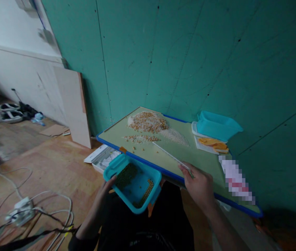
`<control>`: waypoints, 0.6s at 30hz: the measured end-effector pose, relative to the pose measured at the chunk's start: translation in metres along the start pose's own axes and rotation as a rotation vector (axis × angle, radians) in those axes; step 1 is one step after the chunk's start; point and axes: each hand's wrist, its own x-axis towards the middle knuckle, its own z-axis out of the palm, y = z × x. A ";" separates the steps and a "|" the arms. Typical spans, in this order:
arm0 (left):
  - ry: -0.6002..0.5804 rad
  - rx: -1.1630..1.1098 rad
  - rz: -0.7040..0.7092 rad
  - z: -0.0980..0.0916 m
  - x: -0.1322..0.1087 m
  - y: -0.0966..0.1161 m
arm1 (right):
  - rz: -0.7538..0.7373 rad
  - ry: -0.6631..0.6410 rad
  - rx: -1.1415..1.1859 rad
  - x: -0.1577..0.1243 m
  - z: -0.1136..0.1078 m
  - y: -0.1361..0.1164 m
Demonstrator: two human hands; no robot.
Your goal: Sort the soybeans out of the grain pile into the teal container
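At near edge of desk (111, 136), left of middle: we logged teal tray (139, 191), tilted, far corner against desk edge, green and yellow beans inside. Left hand (108, 186) held tray's left rim, fingers curled on it. Right hand (199, 186) sat at near edge, fingers pinched on thin white stick (170, 156); its long axis ran from fingers toward far-left corner. Bean heap (148, 122) lay beyond stick tip, rice heap (175, 136) beside it, mixed scatter (141, 138) nearer tray. Teal box (217, 125) stood far right, well apart from stick.
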 end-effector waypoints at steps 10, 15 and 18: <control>-0.023 0.185 0.005 -0.020 0.006 0.004 | -0.095 -0.092 0.155 0.007 0.027 -0.038; -0.027 0.206 0.027 -0.022 0.007 0.004 | -0.133 -0.100 0.195 0.002 0.023 -0.054; -0.045 0.180 0.035 -0.024 0.009 0.003 | -0.140 -0.077 0.256 0.002 0.020 -0.059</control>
